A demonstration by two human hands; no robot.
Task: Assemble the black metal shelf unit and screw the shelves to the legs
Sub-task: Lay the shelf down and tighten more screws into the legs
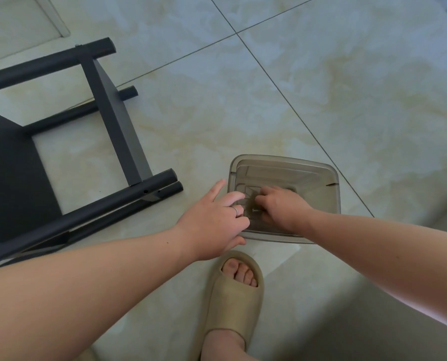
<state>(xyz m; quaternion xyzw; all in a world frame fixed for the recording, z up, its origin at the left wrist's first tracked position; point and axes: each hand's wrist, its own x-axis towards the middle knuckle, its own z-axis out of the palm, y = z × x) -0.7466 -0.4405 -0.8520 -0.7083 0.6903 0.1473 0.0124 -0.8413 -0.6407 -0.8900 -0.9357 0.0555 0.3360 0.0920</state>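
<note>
Black metal is seen at the left of the view: the shelf unit [113, 118] is laid on its side on the tiled floor [321, 87]. Its flat shelves are held between round legs [87, 214], and small holes are seen near the end of the nearest leg.

To the right of the unit, apart from it, a smoky clear plastic box [321, 168] is placed on the floor. The near left corner of this box is held by the left hand [212, 220]: its grip is half closed, with the thumb laid along the outer near wall and the middle fingers bent over the rim, while the index finger is stretched forward beside the box. A thin ring [235, 210] is worn on one finger.

The right hand [282, 204] is put down inside the box, with its fingers curled toward the bottom. A small dark screw [256, 210] is seen just beside the thumb. It cannot be told whether the screw, or anything else, is caught in the grip of this hand, because the fingertips are hidden by the hand itself.

Below the box, a foot in a beige slide sandal [233, 303] is set on the floor.
</note>
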